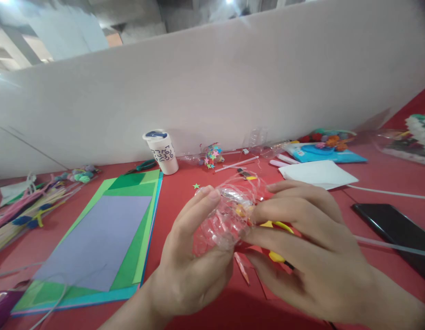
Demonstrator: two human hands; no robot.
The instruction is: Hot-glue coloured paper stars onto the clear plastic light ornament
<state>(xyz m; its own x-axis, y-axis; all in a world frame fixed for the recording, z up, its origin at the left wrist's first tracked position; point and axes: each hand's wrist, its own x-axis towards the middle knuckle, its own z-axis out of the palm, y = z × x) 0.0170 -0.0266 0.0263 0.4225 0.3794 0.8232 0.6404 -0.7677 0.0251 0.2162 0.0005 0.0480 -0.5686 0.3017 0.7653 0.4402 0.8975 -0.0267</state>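
- A clear plastic piece (212,233), see-through and shiny, with a crinkled, bumpy surface; its exact shape is hard to make out.
- It sits between the two hands above the red counter (180,197), cupped by the left hand (190,252) and pinched at its right side by the right hand (308,233).
- A small amber-orange bit (240,211) shows near the right fingertips.
- Thin clear strands (255,181) loop beyond it.

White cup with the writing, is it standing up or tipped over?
Standing up: the white cup rests base-down on the red table, its blue-and-white top uppermost.
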